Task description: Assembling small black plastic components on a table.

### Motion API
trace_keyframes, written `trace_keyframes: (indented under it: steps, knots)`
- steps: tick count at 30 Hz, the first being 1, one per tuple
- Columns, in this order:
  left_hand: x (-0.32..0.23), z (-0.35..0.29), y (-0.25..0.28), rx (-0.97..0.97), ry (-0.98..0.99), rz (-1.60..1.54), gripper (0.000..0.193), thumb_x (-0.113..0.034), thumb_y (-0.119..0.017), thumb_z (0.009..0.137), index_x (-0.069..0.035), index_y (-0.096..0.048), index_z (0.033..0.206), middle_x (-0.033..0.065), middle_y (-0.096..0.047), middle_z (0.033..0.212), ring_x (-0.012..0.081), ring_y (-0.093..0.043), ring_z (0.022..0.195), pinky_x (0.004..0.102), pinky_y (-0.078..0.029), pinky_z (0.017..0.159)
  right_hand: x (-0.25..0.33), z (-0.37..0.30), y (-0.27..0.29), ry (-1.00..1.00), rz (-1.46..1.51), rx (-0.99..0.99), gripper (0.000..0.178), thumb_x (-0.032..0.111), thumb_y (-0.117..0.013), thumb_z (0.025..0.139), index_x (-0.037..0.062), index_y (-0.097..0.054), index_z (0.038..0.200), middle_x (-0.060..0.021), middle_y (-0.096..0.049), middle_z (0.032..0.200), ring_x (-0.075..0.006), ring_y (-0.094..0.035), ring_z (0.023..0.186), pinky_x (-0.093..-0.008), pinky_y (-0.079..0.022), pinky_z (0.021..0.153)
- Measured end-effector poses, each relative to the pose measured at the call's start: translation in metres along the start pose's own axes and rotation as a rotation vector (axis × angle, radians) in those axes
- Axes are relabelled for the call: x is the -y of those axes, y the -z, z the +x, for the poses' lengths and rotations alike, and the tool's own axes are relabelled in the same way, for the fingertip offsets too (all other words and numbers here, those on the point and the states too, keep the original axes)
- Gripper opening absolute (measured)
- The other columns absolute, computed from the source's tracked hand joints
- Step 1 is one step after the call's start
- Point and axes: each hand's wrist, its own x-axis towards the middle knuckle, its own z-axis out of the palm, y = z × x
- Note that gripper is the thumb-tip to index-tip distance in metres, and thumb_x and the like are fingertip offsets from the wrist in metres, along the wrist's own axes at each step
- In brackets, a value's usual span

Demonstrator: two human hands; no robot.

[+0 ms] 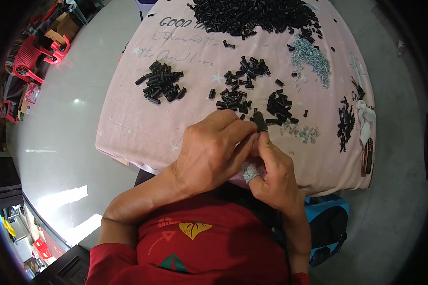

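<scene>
My left hand (pixel 211 145) and my right hand (pixel 277 173) meet above the table's near edge, fingers closed in a pinch. What lies between their fingertips is mostly hidden. A dark sleeve-like piece (pixel 260 121) sticks up at a right fingertip, beside the left fingers; I cannot tell whether it is worn or held. Pale mesh wrapping (pixel 249 172) circles another right finger. Just beyond the hands are short black tubular parts (pixel 234 99), with more black parts (pixel 279 105) to their right. Small metal springs (pixel 303 133) are scattered right of the hands.
A pink cloth (pixel 128 118) covers the table. Finished-looking black cylinders (pixel 161 83) are heaped left; a large black heap (pixel 257 14) lies far back. More springs (pixel 311 59), thin black pieces (pixel 345 123) and a white crumpled item (pixel 366 118) lie right. A blue bag (pixel 328 223) stands below.
</scene>
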Motion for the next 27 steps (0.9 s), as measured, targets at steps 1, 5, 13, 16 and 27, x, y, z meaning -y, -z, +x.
trace_keyframes:
  steps: [1,5,13,16,27]
  knots:
    - [-0.001,0.000,0.002,0.002,-0.001,-0.001,0.013,-0.011,-0.079,0.089,-0.006,-0.073,0.099,0.0099,-0.062,0.081,0.0314,-0.065,0.075,0.0415,-0.054,0.062,0.002,0.001,0.000,-0.002,0.000,-0.002,0.075,-0.006,-0.066,0.079,-0.0147,-0.044,0.150,-0.0225,-0.072,0.101,-0.0316,-0.073,0.086,-0.0393,-0.059,0.074]
    - [-0.006,0.005,0.010,0.098,-0.011,0.042,0.016,0.000,-0.080,0.084,-0.003,-0.074,0.098,0.0107,-0.063,0.082,0.0254,-0.064,0.070,0.0363,-0.053,0.060,0.007,0.002,0.001,0.061,-0.105,-0.029,0.074,-0.004,-0.069,0.076,-0.0156,-0.048,0.146,-0.0224,-0.068,0.093,-0.0395,-0.069,0.081,-0.0453,-0.057,0.069]
    - [-0.011,0.007,0.022,0.142,-0.119,-0.012,0.021,0.001,-0.081,0.073,-0.006,-0.071,0.091,0.0092,-0.060,0.082,0.0257,-0.062,0.068,0.0353,-0.050,0.057,0.014,0.000,-0.002,0.167,-0.314,-0.087,0.077,0.000,-0.074,0.077,-0.0100,-0.050,0.149,-0.0154,-0.061,0.081,-0.0355,-0.062,0.070,-0.0456,-0.051,0.057]
    - [-0.009,0.004,0.022,0.097,-0.232,-0.033,0.022,0.002,-0.079,0.071,-0.005,-0.072,0.091,0.0080,-0.059,0.081,0.0243,-0.061,0.067,0.0342,-0.049,0.055,0.018,0.005,-0.003,0.127,-0.323,-0.098,0.077,0.001,-0.076,0.079,-0.0048,-0.050,0.152,-0.0139,-0.062,0.080,-0.0345,-0.062,0.069,-0.0454,-0.050,0.057]
    - [-0.008,-0.011,0.015,0.032,-0.070,-0.182,0.018,-0.002,-0.080,0.082,-0.005,-0.071,0.097,0.0093,-0.061,0.083,0.0234,-0.063,0.069,0.0344,-0.052,0.057,0.028,-0.003,0.015,-0.367,0.835,0.234,0.098,-0.005,-0.062,0.088,0.0109,-0.015,0.172,0.0008,-0.069,0.092,-0.0047,-0.057,0.078,-0.0218,-0.043,0.071]
